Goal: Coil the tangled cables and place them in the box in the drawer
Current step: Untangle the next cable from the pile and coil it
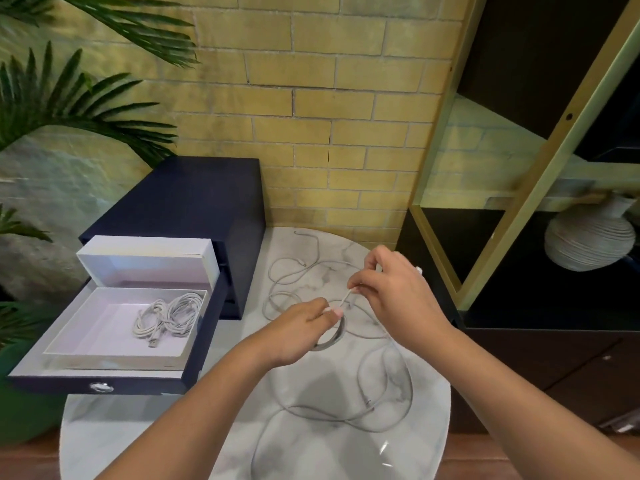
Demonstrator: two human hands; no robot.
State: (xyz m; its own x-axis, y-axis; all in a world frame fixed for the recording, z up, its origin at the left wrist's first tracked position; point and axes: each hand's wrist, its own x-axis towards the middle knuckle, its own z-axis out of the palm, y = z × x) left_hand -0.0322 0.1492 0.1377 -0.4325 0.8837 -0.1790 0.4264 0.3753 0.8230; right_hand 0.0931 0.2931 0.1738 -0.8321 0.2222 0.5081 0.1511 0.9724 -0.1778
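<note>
Over the middle of the round marble table (427, 431) the left hand (304, 329) grips a small coil (331, 338) of pale grey cable, its fingers curled round the loops and the thumb pressed on top. Just beyond it, over the same part of the table, the right hand (393, 292) pinches a short strand (346, 296) of that cable between thumb and forefinger, with the other fingers bent loosely above; the strand runs down from the pinch to the coil. The rest of the loose cable (381, 408) lies on the table in wide tangled loops, some toward the table's near edge and some toward its far edge. On the table's left side stands a dark blue cabinet (194, 199) with its drawer (69, 379) pulled out past the table's left edge. In the drawer sits a white box (104, 327), open, with its lid (149, 259) propped upright at the back. Two coiled cables (169, 317) already lie inside the box, touching each other. Behind the table is a yellow brick wall (311, 98), left of the table a leafy plant (69, 98), and right of the table a dark shelf unit (519, 81) holding a ribbed vase (588, 239).
</note>
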